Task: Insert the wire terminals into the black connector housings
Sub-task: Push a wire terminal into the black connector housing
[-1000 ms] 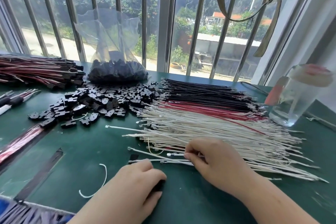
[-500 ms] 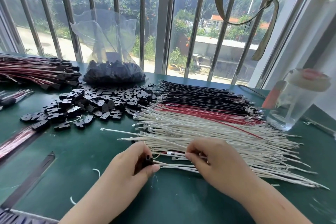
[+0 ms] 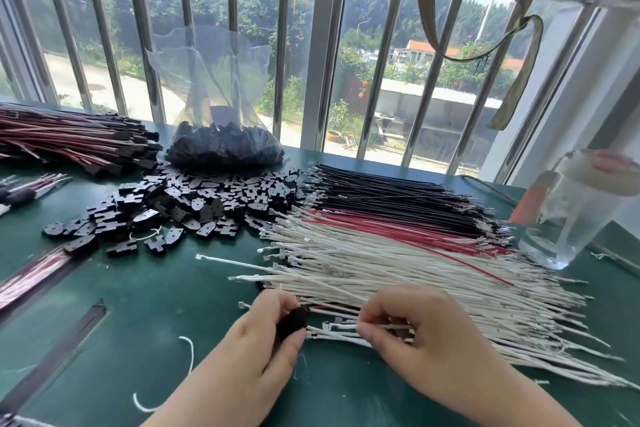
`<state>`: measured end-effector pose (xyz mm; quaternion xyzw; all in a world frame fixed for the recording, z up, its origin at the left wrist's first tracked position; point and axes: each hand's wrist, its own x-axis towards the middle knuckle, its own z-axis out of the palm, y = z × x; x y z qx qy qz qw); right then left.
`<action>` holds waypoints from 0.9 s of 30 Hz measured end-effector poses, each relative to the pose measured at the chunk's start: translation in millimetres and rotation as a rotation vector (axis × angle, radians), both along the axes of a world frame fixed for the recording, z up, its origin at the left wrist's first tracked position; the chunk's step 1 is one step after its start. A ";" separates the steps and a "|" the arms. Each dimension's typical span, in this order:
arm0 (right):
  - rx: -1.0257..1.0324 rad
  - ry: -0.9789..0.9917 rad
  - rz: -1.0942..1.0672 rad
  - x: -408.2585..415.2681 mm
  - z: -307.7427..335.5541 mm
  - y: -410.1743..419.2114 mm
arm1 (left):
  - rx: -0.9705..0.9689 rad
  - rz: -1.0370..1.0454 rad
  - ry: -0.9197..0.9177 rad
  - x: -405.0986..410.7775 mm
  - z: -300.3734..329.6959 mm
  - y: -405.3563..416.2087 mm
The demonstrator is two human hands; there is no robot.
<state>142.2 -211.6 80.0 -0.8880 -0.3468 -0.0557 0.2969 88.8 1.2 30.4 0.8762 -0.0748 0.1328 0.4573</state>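
Head view looks down on a green desk [image 3: 145, 308] by a barred window. At the back, a clear plastic bag [image 3: 221, 135] stands open at the top, its bottom filled with black connector housings; more loose housings [image 3: 194, 208] lie spilled in a heap in front of it. To the right stands a clear bottle [image 3: 568, 215] with a pale lid, some clear liquid in its base; no writing can be read on it. White wires [image 3: 398, 274] lie in a broad spread beside red wires [image 3: 398, 224] and black wires [image 3: 381, 184]. The left hand [image 3: 256, 354] pinches one black housing [image 3: 292, 321] at the near edge of the white wires. The right hand [image 3: 426, 340] pinches a white wire [image 3: 346, 326] whose end points at that housing.
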 end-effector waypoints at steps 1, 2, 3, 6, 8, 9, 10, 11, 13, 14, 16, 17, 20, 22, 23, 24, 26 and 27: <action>0.009 -0.001 0.008 0.1 0.4 0.1 | 0.014 -0.006 -0.017 0.8 1.8 -0.9; 0.019 -0.002 0.014 0.4 0.8 -0.1 | 0.028 -0.004 -0.048 1.6 3.5 -1.5; 0.029 0.003 0.019 0.8 1.1 -0.3 | 0.034 0.011 -0.088 2.0 4.7 -1.8; 0.050 0.020 0.032 0.9 1.6 -0.4 | -0.050 0.083 -0.144 1.7 6.2 0.5; 0.049 0.022 0.037 0.3 1.6 -0.1 | -0.147 0.094 -0.102 1.6 4.9 2.9; 0.052 0.024 0.039 0.0 1.5 0.2 | -0.194 0.088 -0.081 1.6 4.8 4.0; 0.054 0.024 0.038 0.0 1.5 0.4 | -0.241 0.080 -0.061 1.2 5.2 4.8; 0.053 0.024 0.034 -0.2 1.6 0.7 | -0.276 0.075 -0.042 0.9 6.0 5.3; 0.039 0.020 0.030 -0.5 1.6 1.2 | -0.273 0.087 -0.014 0.5 6.7 5.7; 0.031 0.022 0.030 -0.8 1.5 1.5 | -0.243 0.094 -0.010 0.5 6.0 5.6; 0.023 0.033 0.035 -1.0 0.9 1.8 | -0.181 0.101 -0.030 0.1 6.5 4.3; 0.017 0.036 0.038 -1.0 0.5 1.8 | -0.148 0.104 -0.054 -0.3 7.7 3.2; -0.001 0.032 0.052 -0.2 0.3 1.8 | -0.030 0.098 -0.170 -1.6 9.5 1.3; -0.008 0.023 0.056 0.1 0.7 2.3 | -0.019 0.092 -0.204 -2.5 10.8 1.0; -0.013 0.018 0.060 0.1 0.7 2.5 | -0.023 0.095 -0.211 -3.2 11.4 1.2; -0.019 0.013 0.065 0.3 0.3 2.5 | -0.028 0.100 -0.219 -3.6 11.9 1.5; -0.022 0.010 0.072 0.6 -0.2 2.0 | -0.056 0.118 -0.196 -4.7 12.6 1.3; -0.017 0.018 0.073 0.9 -0.2 1.5 | -0.095 0.124 -0.151 -5.2 14.0 0.7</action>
